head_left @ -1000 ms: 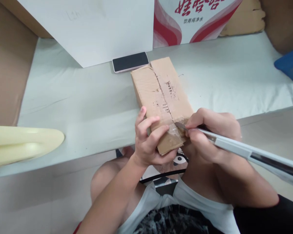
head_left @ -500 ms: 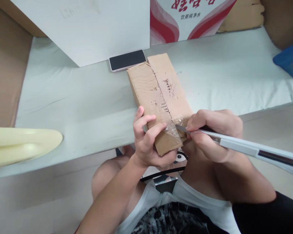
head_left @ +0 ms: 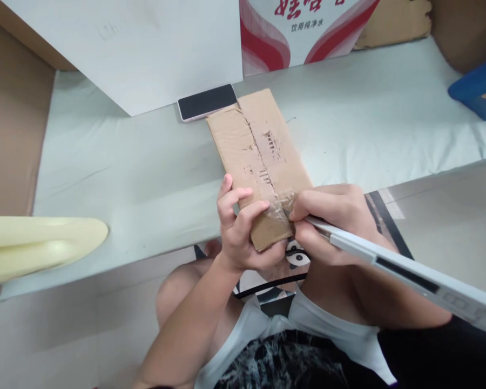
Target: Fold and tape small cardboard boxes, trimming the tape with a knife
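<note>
A brown cardboard box point(head_left: 263, 146) with a ragged seam along its top rests partly on the cloth-covered surface, its near end jutting past the edge. My left hand point(head_left: 243, 232) is wrapped round the near left corner, fingers on top and thumb at the near end. Clear tape point(head_left: 281, 208) lies crumpled across the seam near that end. In my right hand point(head_left: 328, 221) is a white utility knife point(head_left: 372, 251), pinched close to its front. The blade tip is at the tape and mostly hidden by my fingers.
A phone point(head_left: 206, 101) lies just behind the box, against a large white box point(head_left: 166, 48). A red and white carton point(head_left: 299, 38) stands at the back. To the right is a blue container point(head_left: 478, 89); at left, a pale yellow object point(head_left: 44, 243) lies on the pale green cloth point(head_left: 146, 178).
My right hand has moved left and inward with the utility knife, so less of the blade shows. The box and my left hand sit slightly further left in view.
</note>
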### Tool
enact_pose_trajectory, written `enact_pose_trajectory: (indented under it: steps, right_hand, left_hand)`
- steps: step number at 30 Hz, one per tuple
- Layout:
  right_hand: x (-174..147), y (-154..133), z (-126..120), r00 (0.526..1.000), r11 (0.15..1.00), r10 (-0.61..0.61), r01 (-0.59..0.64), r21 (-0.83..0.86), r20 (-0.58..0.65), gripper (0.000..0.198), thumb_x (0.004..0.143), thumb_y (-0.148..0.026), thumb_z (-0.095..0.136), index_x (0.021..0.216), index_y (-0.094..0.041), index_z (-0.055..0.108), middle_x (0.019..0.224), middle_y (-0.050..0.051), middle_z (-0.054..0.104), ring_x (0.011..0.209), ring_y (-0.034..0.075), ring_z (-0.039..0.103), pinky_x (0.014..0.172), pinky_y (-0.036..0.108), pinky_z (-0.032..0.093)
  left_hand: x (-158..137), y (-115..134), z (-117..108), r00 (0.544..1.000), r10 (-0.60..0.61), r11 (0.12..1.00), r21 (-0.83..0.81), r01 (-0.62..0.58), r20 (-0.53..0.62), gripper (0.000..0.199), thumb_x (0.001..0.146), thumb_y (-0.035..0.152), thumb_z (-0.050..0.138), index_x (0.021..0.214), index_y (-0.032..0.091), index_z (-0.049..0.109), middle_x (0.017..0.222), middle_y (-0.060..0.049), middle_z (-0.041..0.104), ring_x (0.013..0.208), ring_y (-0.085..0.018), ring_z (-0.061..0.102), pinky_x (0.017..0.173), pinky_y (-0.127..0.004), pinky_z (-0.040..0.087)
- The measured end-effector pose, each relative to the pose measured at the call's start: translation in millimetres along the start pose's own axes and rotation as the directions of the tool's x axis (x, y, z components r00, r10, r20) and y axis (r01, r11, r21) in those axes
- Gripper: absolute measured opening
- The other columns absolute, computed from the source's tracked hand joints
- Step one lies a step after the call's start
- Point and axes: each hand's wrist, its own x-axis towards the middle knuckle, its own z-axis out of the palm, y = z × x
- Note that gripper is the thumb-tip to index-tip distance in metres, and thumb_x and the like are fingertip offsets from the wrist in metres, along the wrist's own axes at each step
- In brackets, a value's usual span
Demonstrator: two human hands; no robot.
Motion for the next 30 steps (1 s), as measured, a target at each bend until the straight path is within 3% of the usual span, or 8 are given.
enact_pose_trajectory:
  steps: [7,13,16,21,24,26,27,30]
  right_hand:
    - [-1,5,-3,0.997,0.970,-0.061,0.072,0.231,-0.054,0.018,0.071,-0.006,0.047,0.069,-0.024,0.042,0.051,-0.007,0.039,0.042,0.008,0.032,0.042,0.023,0.028]
    - [0,3,-4,0.997,0.960,-0.072,0.067,0.272,0.009,0.021,0.071,-0.006,0.049,0.067,-0.025,0.041,0.052,-0.006,0.041,0.043,0.010,0.030,0.042,0.027,0.028]
    - [-5,9,1,0.993,0.911,-0.061,0.096,0.402,-0.100,0.020,0.074,-0.006,0.051,0.067,-0.024,0.046,0.054,-0.005,0.046,0.043,0.010,0.038,0.043,0.026,0.032]
    - [-13,27,9,0.941,0.711,0.066,0.190,0.677,-0.333,0.014,0.087,-0.022,0.057,0.074,-0.025,0.056,0.055,-0.003,0.052,0.042,0.012,0.046,0.040,0.028,0.037]
    - [-11,40,10,0.864,0.746,0.213,0.158,0.647,-0.457,0.011,0.089,-0.031,0.057,0.079,-0.028,0.054,0.056,-0.003,0.048,0.042,0.014,0.042,0.038,0.031,0.033]
    - [-8,48,11,0.770,0.782,0.361,0.059,0.621,-0.527,0.010,0.090,-0.038,0.055,0.086,-0.031,0.050,0.056,-0.004,0.041,0.041,0.015,0.035,0.038,0.031,0.029]
    - [-6,52,13,0.725,0.780,0.430,0.002,0.626,-0.538,0.013,0.091,-0.042,0.054,0.089,-0.031,0.047,0.056,-0.006,0.036,0.040,0.014,0.030,0.038,0.031,0.026]
    - [1,64,18,0.643,0.712,0.585,-0.114,0.693,-0.495,0.029,0.092,-0.053,0.054,0.088,-0.030,0.038,0.055,-0.009,0.022,0.038,0.011,0.016,0.036,0.028,0.017]
  left_hand:
    - [-1,-7,0,1.000,0.021,0.999,0.025,-0.021,0.013,0.053,0.079,0.054,0.064,0.122,0.026,0.054,0.118,-0.009,0.050,0.117,-0.030,0.057,0.123,-0.070,0.034]
    - [-4,-10,-2,0.999,-0.003,1.000,0.029,0.002,0.041,0.063,0.079,0.064,0.064,0.128,0.028,0.049,0.119,-0.009,0.051,0.119,-0.032,0.056,0.124,-0.071,0.029]
    - [-5,-13,0,1.000,-0.014,1.000,0.011,0.014,0.022,0.070,0.078,0.071,0.064,0.131,0.030,0.045,0.118,-0.008,0.052,0.117,-0.032,0.057,0.124,-0.071,0.029]
    - [-4,-21,1,0.992,-0.065,0.994,-0.100,0.054,-0.113,0.066,0.084,0.076,0.054,0.132,0.031,0.049,0.120,-0.007,0.052,0.122,-0.030,0.056,0.123,-0.063,0.037]
    - [-2,-27,-1,0.974,-0.115,0.987,-0.130,0.091,-0.197,0.056,0.089,0.069,0.052,0.130,0.031,0.055,0.123,-0.007,0.056,0.126,-0.029,0.058,0.116,-0.057,0.045]
    - [1,-30,-5,0.935,-0.220,0.968,-0.177,0.175,-0.280,0.048,0.092,0.060,0.054,0.127,0.029,0.060,0.122,-0.007,0.062,0.122,-0.029,0.063,0.109,-0.052,0.051]
    - [3,-32,-7,0.894,-0.306,0.946,-0.215,0.244,-0.327,0.044,0.093,0.056,0.055,0.124,0.027,0.063,0.118,-0.008,0.066,0.118,-0.028,0.066,0.106,-0.050,0.053]
    - [14,-40,-19,0.690,-0.603,0.791,-0.406,0.457,-0.399,0.039,0.095,0.054,0.054,0.112,0.022,0.068,0.110,-0.008,0.072,0.119,-0.030,0.067,0.108,-0.047,0.052]
